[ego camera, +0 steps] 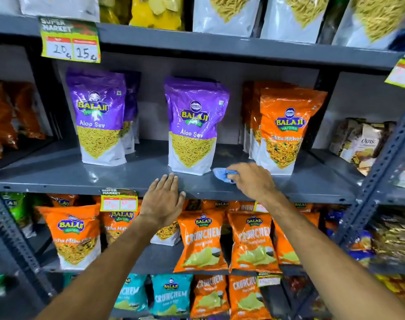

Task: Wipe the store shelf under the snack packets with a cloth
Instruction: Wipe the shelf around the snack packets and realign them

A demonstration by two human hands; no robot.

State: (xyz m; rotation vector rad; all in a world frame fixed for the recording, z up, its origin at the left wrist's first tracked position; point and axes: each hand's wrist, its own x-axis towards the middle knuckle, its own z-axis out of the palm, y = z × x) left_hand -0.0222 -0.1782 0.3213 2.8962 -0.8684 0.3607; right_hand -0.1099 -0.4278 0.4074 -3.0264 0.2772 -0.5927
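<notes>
Just right of the frame's centre, a crumpled blue cloth [224, 174] is grasped under the curled fingers of the right hand [252, 180] and pressed onto the grey shelf [58, 169], in the gap between the middle purple Aloo Sev packet [192, 125] and the orange Tikha Mitha packet [284, 132]. The left hand [163, 199] is laid flat and empty on the shelf's front lip at centre, probably for steadying. The packets are left standing, so the strip beneath them appears unwiped.
</notes>
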